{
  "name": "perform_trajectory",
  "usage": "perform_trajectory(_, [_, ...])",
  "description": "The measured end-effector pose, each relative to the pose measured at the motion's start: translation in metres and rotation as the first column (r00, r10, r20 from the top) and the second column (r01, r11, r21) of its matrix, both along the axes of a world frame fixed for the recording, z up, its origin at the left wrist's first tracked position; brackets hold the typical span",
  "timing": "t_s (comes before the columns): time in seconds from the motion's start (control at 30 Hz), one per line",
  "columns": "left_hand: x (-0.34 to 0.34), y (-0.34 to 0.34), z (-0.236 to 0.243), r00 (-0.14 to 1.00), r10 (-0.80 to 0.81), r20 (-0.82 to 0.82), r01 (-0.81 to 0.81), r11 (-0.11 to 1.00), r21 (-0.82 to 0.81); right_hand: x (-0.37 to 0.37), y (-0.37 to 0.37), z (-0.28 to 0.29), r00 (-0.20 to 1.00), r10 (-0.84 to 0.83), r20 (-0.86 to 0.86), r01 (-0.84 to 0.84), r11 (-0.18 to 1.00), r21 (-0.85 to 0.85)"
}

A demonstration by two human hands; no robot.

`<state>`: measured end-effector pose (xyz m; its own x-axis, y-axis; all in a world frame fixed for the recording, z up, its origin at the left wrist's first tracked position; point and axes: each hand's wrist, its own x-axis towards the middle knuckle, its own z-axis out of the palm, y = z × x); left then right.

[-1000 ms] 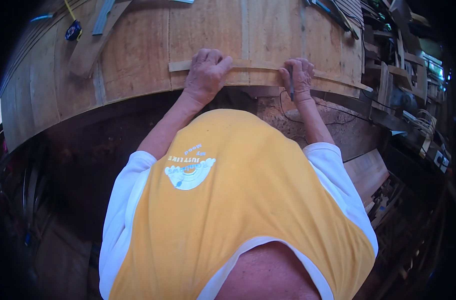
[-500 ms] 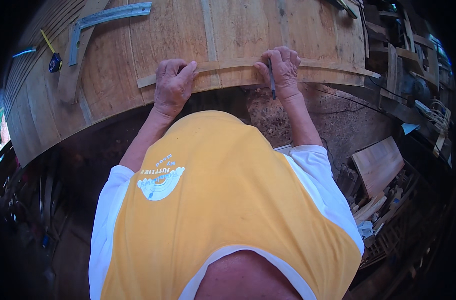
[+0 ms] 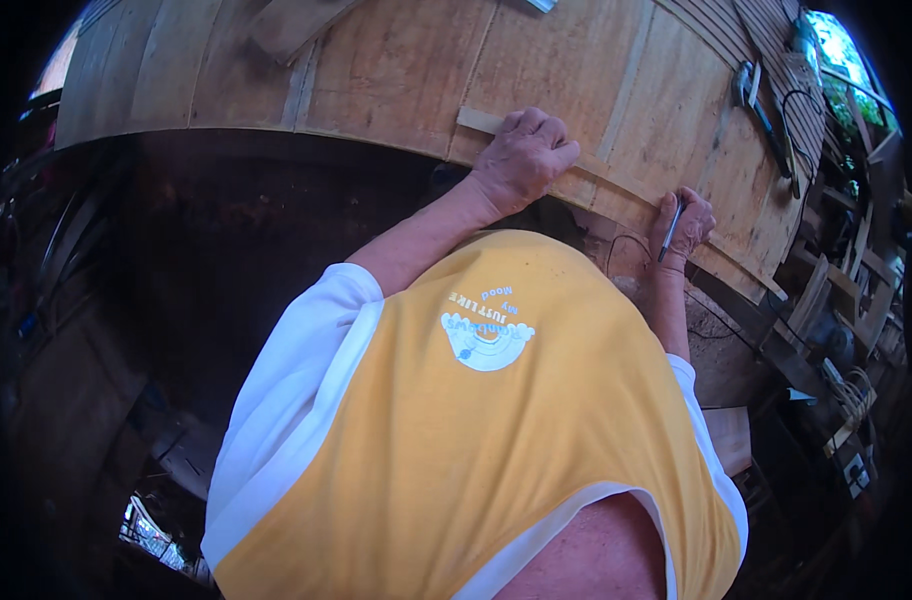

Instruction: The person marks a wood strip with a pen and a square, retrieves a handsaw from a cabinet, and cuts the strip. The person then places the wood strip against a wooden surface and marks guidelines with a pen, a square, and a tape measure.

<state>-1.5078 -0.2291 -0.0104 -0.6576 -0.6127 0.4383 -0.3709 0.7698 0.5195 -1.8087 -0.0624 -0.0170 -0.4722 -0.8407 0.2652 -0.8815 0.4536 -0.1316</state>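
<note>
A thin, narrow wooden strip [image 3: 616,186] lies along the near edge of a broad surface of wooden boards [image 3: 386,75]. My left hand [image 3: 524,160] is closed over the strip near its left end, thumb toward the right. Farther right, my right hand [image 3: 688,225] grips the strip as well, its fingers curled over the edge. A slim pen-like marker [image 3: 670,232] sticks out from between the fingers of that hand, pointing back toward me. The undersides of both grips are hidden.
Hand tools with dark handles [image 3: 766,120] lie on the boards at the right, beside a black cable [image 3: 801,100]. A loose plank [image 3: 291,28] rests at the upper left. Scrap wood [image 3: 856,275] is piled beyond the right end.
The view has swung, so the boards and strip now slant down to the right and the tape measure is out of sight. Both hands stay on the strip, the marker still in the right.
</note>
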Motion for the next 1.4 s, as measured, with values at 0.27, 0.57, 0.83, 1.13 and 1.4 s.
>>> perform_trajectory(0.27, [0.005,0.001,-0.005,1.0,0.01,-0.015,-0.011,1.0,-0.028,-0.002,-0.003,0.004,0.997,-0.075,-0.006,0.075,0.987,0.144])
perform_trajectory(0.57, [0.004,0.001,-0.003,0.999,0.011,-0.043,-0.012,1.0,-0.024,-0.004,-0.005,0.004,0.998,-0.055,-0.009,0.055,0.995,0.087])
perform_trajectory(0.83, [0.002,-0.002,-0.002,1.0,-0.024,-0.008,0.024,1.0,0.011,0.003,-0.007,0.004,0.996,-0.071,-0.052,0.075,0.994,0.077])
perform_trajectory(1.13, [-0.002,-0.001,0.008,0.999,-0.054,0.009,0.053,0.998,0.032,0.008,-0.001,0.001,1.0,-0.013,-0.006,0.013,0.994,-0.109])
perform_trajectory(1.4, [-0.007,-0.002,0.013,0.997,-0.062,0.043,0.061,0.998,0.026,0.01,-0.003,0.007,1.0,-0.007,0.025,0.01,0.994,-0.104])
